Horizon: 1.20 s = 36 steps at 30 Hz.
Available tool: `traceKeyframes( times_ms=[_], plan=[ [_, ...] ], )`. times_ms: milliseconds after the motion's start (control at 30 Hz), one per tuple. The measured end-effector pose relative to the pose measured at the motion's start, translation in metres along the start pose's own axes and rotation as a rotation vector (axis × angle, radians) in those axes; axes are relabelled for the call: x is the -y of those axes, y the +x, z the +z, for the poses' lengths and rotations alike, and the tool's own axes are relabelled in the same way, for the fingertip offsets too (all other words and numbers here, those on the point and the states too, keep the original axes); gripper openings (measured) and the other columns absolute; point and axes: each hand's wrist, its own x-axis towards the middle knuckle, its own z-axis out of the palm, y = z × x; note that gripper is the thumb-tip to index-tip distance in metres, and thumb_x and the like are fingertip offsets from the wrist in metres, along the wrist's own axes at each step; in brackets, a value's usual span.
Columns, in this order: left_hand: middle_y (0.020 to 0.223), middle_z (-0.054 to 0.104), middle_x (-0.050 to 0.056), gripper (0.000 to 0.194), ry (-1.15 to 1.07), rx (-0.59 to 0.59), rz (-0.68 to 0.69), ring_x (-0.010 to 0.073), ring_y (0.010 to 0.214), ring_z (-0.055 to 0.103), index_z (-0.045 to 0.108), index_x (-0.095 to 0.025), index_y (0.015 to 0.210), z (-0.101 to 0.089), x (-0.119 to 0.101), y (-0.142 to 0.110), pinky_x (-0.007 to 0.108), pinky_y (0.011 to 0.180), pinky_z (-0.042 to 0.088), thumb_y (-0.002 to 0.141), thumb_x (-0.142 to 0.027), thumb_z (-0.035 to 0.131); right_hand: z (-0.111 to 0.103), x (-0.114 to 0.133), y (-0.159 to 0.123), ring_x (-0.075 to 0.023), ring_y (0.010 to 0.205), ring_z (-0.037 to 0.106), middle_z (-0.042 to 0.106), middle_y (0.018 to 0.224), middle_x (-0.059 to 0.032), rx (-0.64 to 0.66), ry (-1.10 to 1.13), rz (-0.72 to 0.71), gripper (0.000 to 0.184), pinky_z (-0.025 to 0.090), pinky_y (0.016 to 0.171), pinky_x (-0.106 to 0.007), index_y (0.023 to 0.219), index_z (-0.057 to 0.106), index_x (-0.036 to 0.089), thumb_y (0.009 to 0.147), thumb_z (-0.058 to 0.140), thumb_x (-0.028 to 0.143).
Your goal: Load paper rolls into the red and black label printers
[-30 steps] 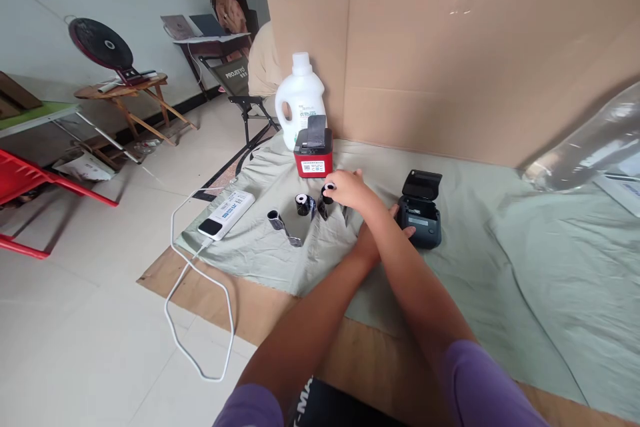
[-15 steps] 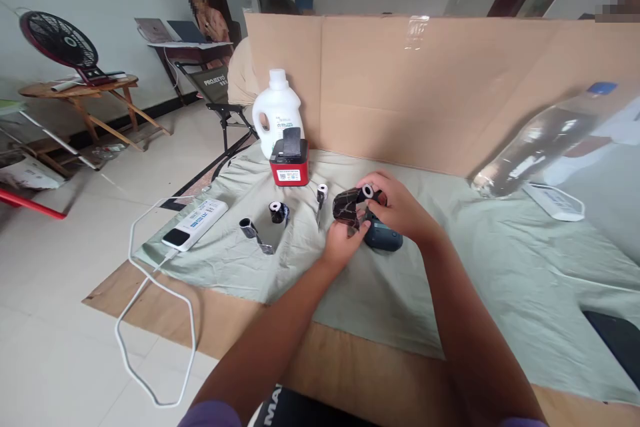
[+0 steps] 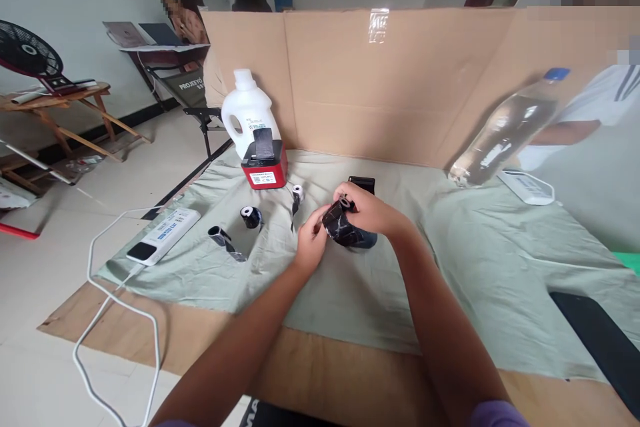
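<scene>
My right hand (image 3: 373, 210) grips a roll of dark label paper (image 3: 340, 225), its core facing up and a strip curling out toward me. My left hand (image 3: 311, 240) is closed at the strip's left edge, with fingertips pinched against it. Behind the roll, a black label printer (image 3: 369, 241) is mostly hidden; its raised lid (image 3: 363, 183) shows above my right hand. To the left on the cloth lie a small roll (image 3: 297, 193), another dark roll (image 3: 251, 216) and a partly unrolled strip (image 3: 226, 243). Farther back stands a red and black printer (image 3: 264, 170) with paper sticking up.
A white detergent bottle (image 3: 247, 110) stands behind the red printer. On the left lie a white power bank (image 3: 164, 237) and its cable (image 3: 155, 340). A clear plastic bottle (image 3: 505, 130) leans at right, near a dark phone (image 3: 595, 340). Cardboard (image 3: 370, 93) walls the back; people sit beyond.
My right hand has picked up a dark roll and brought it over the black printer. My left hand has left the printer and moved to the roll's strip. The view has turned right.
</scene>
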Motion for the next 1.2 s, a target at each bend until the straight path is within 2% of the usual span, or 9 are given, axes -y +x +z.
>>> traceKeyframes(
  times_ms=[167, 233, 333, 433, 700, 833, 900, 1067, 1200],
  plan=[
    [0.109, 0.074, 0.007, 0.036, -0.071, 0.017, -0.035, 0.0222, 0.101, 0.069, 0.068, -0.018, 0.118, 0.001, 0.001, 0.002, 0.031, 0.085, 0.055, 0.085, -0.033, 0.065, 0.003, -0.001, -0.003, -0.0157, 0.079, 0.046, 0.05, 0.09, 0.0005, 0.035, -0.007, 0.068, 0.029, 0.036, 0.07, -0.027, 0.097, 0.045, 0.023, 0.07, 0.051, 0.013],
    [0.096, 0.074, 0.007, 0.031, -0.09, 0.045, -0.093, 0.0216, 0.088, 0.07, 0.07, -0.017, 0.106, 0.0, 0.0, 0.003, 0.031, 0.075, 0.056, 0.086, -0.04, 0.065, 0.005, -0.002, -0.003, -0.0152, 0.075, 0.044, 0.048, 0.087, 0.0012, 0.061, -0.021, 0.085, 0.028, 0.035, 0.066, -0.026, 0.093, 0.043, 0.023, 0.069, 0.053, 0.014],
    [0.073, 0.071, 0.005, 0.041, -0.147, 0.107, -0.301, 0.0186, 0.055, 0.065, 0.066, -0.017, 0.092, -0.002, -0.004, 0.007, 0.03, 0.051, 0.051, 0.087, -0.058, 0.061, 0.01, -0.003, -0.003, -0.0154, 0.075, 0.045, 0.05, 0.088, 0.0013, 0.101, -0.011, 0.113, 0.029, 0.035, 0.065, -0.026, 0.093, 0.041, 0.024, 0.069, 0.053, 0.014],
    [0.071, 0.069, 0.004, 0.047, -0.228, 0.118, -0.409, 0.0145, 0.042, 0.058, 0.061, -0.018, 0.093, -0.004, -0.008, 0.009, 0.029, 0.043, 0.046, 0.084, -0.065, 0.061, 0.011, -0.003, -0.003, -0.016, 0.078, 0.048, 0.052, 0.091, 0.0009, 0.124, 0.011, 0.124, 0.03, 0.038, 0.067, -0.027, 0.097, 0.039, 0.025, 0.072, 0.055, 0.016],
    [0.077, 0.064, -0.002, 0.038, -0.348, 0.036, -0.312, 0.0129, 0.048, 0.059, 0.053, -0.023, 0.106, -0.008, -0.003, 0.009, 0.027, 0.045, 0.046, 0.077, -0.04, 0.072, 0.016, -0.005, 0.002, -0.0149, 0.073, 0.056, 0.057, 0.087, 0.0027, 0.019, 0.11, 0.279, 0.028, 0.042, 0.068, -0.028, 0.098, 0.044, 0.024, 0.082, 0.062, 0.037],
    [0.091, 0.068, 0.002, 0.039, -0.292, 0.046, -0.205, 0.0141, 0.07, 0.065, 0.059, -0.021, 0.102, -0.007, -0.002, 0.005, 0.025, 0.059, 0.05, 0.069, -0.032, 0.076, 0.017, -0.01, 0.004, -0.0165, 0.077, 0.059, 0.061, 0.088, 0.0001, 0.043, 0.052, 0.299, 0.016, 0.044, 0.07, -0.029, 0.093, 0.052, 0.022, 0.08, 0.059, 0.027],
    [0.096, 0.068, 0.003, 0.036, -0.267, 0.06, -0.172, 0.0137, 0.076, 0.065, 0.06, -0.021, 0.097, -0.004, -0.004, 0.005, 0.024, 0.064, 0.05, 0.067, -0.031, 0.077, 0.015, -0.012, 0.003, -0.0179, 0.085, 0.061, 0.064, 0.096, -0.0025, 0.059, 0.037, 0.273, 0.02, 0.046, 0.076, -0.03, 0.097, 0.055, 0.021, 0.077, 0.058, 0.02],
    [0.111, 0.063, 0.007, 0.021, -0.126, 0.104, -0.051, 0.0181, 0.097, 0.064, 0.066, -0.02, 0.095, -0.002, -0.009, 0.004, 0.027, 0.08, 0.053, 0.078, -0.034, 0.067, 0.002, -0.016, -0.001, -0.0219, 0.097, 0.063, 0.066, 0.103, -0.0064, 0.089, -0.005, 0.231, 0.032, 0.048, 0.084, -0.034, 0.103, 0.059, 0.02, 0.071, 0.059, 0.013],
    [0.117, 0.06, 0.009, 0.022, 0.044, 0.122, 0.023, 0.019, 0.102, 0.063, 0.069, -0.02, 0.093, -0.003, -0.01, 0.003, 0.027, 0.08, 0.053, 0.09, -0.037, 0.056, -0.008, -0.023, -0.005, -0.023, 0.096, 0.061, 0.066, 0.104, -0.0069, 0.049, -0.037, 0.233, 0.034, 0.048, 0.084, -0.036, 0.103, 0.061, 0.02, 0.069, 0.06, 0.013]
  ],
)
